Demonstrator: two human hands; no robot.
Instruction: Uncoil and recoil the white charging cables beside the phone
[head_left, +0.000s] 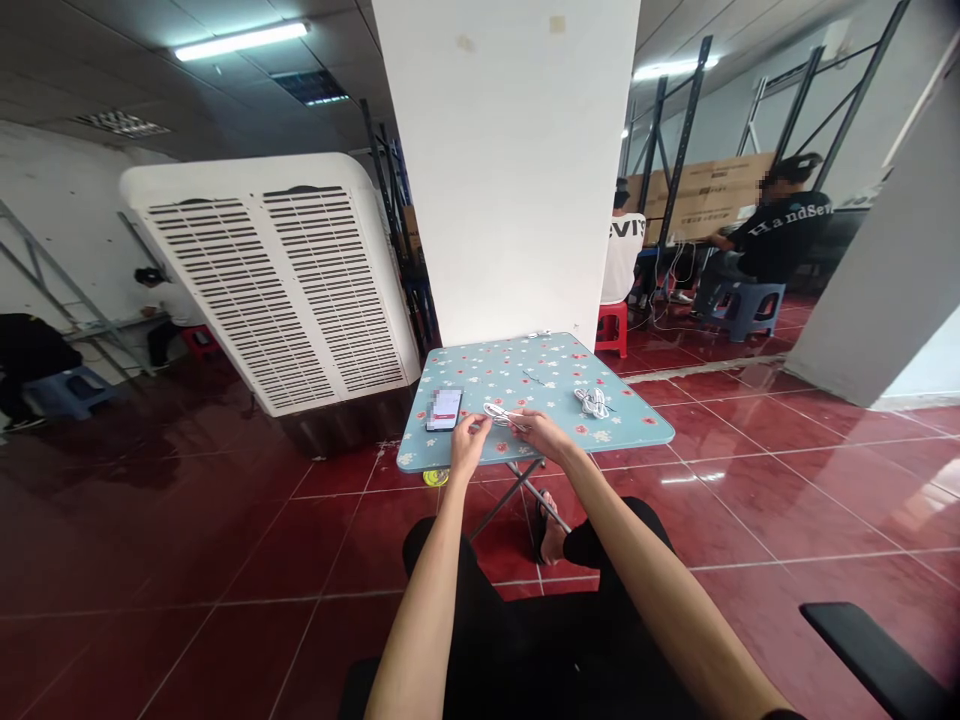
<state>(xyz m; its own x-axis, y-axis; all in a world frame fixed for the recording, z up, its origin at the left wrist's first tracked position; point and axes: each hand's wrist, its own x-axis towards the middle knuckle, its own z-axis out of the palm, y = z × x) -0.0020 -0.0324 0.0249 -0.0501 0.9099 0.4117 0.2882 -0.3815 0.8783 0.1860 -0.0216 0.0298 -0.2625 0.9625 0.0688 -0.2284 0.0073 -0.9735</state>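
Note:
A small folding table (645, 425) with a light blue flowered cloth stands in front of me. My left hand (469, 445) and my right hand (541, 432) meet at its near edge, both pinched on a white cable (501, 413) that lies stretched between them. A second white cable (593, 402) lies coiled on the cloth to the right. A phone (445, 409) with a lit screen rests on the left part of the table. A thin dark item (534, 378) lies near the table's middle.
A white pillar (510, 170) rises right behind the table, a large white air cooler (277, 280) stands to the left. People sit on stools at back right and far left. Red tiled floor surrounds the table. A black chair arm (870, 655) shows at lower right.

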